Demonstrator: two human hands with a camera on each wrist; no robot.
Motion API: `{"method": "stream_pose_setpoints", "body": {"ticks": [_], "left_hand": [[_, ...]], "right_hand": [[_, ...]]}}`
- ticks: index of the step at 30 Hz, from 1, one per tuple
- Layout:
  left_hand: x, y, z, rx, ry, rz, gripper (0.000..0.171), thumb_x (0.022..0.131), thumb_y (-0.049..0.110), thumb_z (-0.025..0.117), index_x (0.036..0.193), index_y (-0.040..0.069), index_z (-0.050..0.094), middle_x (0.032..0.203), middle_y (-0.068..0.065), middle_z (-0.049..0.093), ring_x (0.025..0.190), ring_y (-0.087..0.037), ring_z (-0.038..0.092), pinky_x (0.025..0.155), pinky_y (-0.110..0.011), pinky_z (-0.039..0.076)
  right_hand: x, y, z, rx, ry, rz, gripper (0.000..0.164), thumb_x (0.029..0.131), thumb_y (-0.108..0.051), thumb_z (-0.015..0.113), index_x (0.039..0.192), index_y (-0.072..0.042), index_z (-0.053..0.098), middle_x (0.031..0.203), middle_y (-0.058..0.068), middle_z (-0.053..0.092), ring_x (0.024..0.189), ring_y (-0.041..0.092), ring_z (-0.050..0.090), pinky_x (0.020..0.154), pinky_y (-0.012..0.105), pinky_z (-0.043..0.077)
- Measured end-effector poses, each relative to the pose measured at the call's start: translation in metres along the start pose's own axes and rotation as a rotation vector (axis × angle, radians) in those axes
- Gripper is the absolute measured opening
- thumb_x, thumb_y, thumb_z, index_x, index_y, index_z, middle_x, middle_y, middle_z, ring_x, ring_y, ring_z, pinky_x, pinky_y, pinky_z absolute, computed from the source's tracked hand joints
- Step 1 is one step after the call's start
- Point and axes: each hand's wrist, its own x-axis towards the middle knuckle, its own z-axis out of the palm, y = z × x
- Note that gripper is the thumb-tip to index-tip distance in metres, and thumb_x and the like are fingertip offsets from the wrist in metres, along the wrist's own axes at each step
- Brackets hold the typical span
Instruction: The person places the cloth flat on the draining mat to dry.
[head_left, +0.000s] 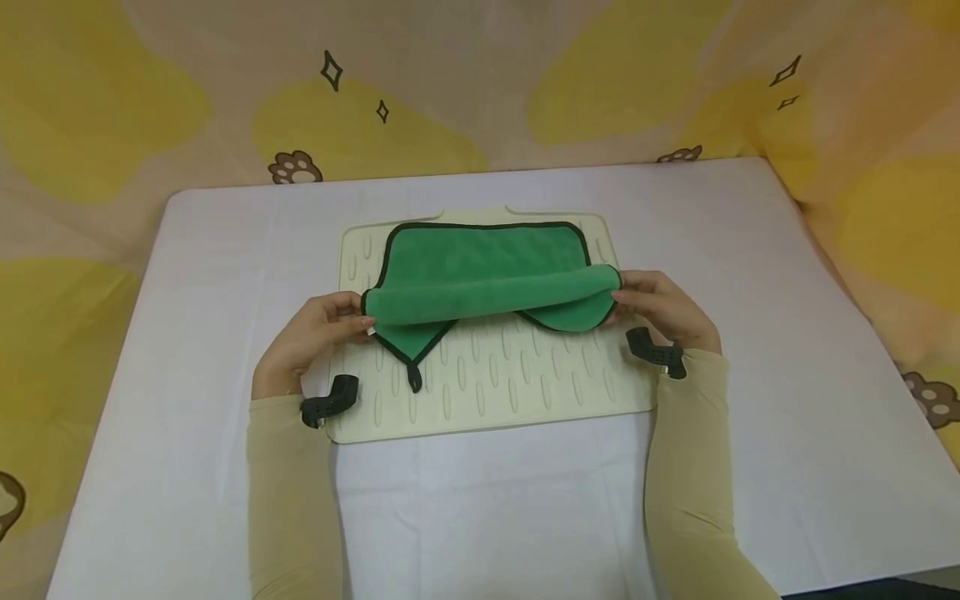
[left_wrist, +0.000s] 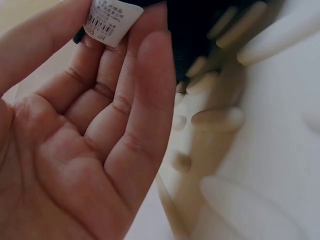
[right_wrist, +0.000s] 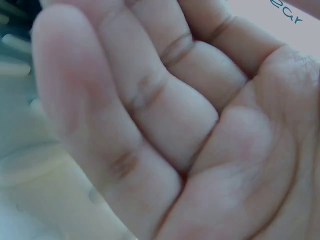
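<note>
Draped behind the white cloth-covered table [head_left: 187,333] hangs a soft beige fabric backdrop [head_left: 480,75] printed with big yellow blobs, small brown paw prints and black diamond outlines. On the table lies a cream rubbery rectangular mat [head_left: 495,383], its surface studded with rows of raised oval ridges; the left wrist view shows those ridges as smooth rounded bumps.

Resting on the far half of that mat is the green plush microfibre towel with black piped edging [head_left: 483,262]. Its pile looks short and fuzzy. The near edge is lifted and curled over into a rounded roll spanning the mat's width, with 2 corners drooping below it; the left one ends in a small black hanging loop [head_left: 414,379]. A white printed care label [left_wrist: 107,21] is attached at the towel's edge.

At the left end of the roll, the left hand [head_left: 311,337] pinches the towel between thumb and close-set fingers. At the right end, the right hand [head_left: 663,308] grips it the same way, fingers pressed together. Both forearms wear pale yellow stretchy sleeves [head_left: 288,492].
</note>
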Motion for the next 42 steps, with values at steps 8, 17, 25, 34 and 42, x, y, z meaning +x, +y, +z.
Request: {"method": "stream_pose_setpoints", "body": {"ticks": [8, 17, 25, 34, 42], "left_hand": [[-0.0001, 0.0032, 0.0002, -0.026, 0.016, -0.014, 0.019, 0.091, 0.004, 0.061, 0.098, -0.013, 0.053, 0.078, 0.002, 0.061, 0.077, -0.01, 0.058, 0.073, -0.025, 0.053], [-0.004, 0.0049, -0.001, 0.026, -0.006, -0.03, 0.012, 0.092, 0.004, 0.059, 0.093, -0.008, 0.054, 0.072, 0.003, 0.06, 0.068, -0.013, 0.059, 0.07, -0.024, 0.049], [-0.0026, 0.0046, -0.0003, 0.037, -0.044, -0.084, 0.014, 0.091, 0.002, 0.06, 0.091, -0.009, 0.053, 0.069, 0.0, 0.058, 0.064, -0.013, 0.058, 0.066, -0.025, 0.049], [-0.0021, 0.0033, -0.0007, 0.109, -0.068, -0.118, 0.02, 0.089, 0.006, 0.064, 0.094, -0.01, 0.053, 0.074, -0.001, 0.061, 0.069, -0.012, 0.06, 0.072, -0.022, 0.047], [-0.0034, 0.004, -0.0027, 0.074, -0.11, -0.102, 0.016, 0.089, 0.003, 0.063, 0.088, -0.008, 0.051, 0.071, -0.002, 0.061, 0.066, -0.015, 0.06, 0.071, -0.023, 0.048]], "right_hand": [[-0.0006, -0.0024, 0.0013, 0.062, 0.026, -0.039, 0.021, 0.096, 0.001, 0.048, 0.092, -0.006, 0.067, 0.085, 0.003, 0.066, 0.074, 0.015, 0.064, 0.07, 0.03, 0.053], [-0.0018, -0.0031, 0.0009, 0.082, 0.022, -0.048, 0.026, 0.095, 0.004, 0.045, 0.082, -0.008, 0.064, 0.077, -0.001, 0.058, 0.07, 0.011, 0.058, 0.064, 0.028, 0.049], [-0.0018, 0.0013, -0.002, 0.053, -0.018, 0.046, 0.022, 0.095, 0.003, 0.048, 0.087, -0.007, 0.066, 0.079, 0.001, 0.064, 0.068, 0.014, 0.062, 0.064, 0.03, 0.053], [-0.0013, 0.003, -0.0012, -0.105, -0.011, 0.146, 0.015, 0.093, -0.001, 0.055, 0.078, -0.002, 0.056, 0.065, 0.004, 0.057, 0.061, 0.019, 0.059, 0.063, 0.032, 0.054], [-0.0044, -0.0043, -0.0015, -0.021, -0.055, 0.045, 0.017, 0.092, 0.006, 0.053, 0.078, -0.002, 0.058, 0.063, 0.004, 0.057, 0.061, 0.02, 0.06, 0.061, 0.031, 0.054]]}}
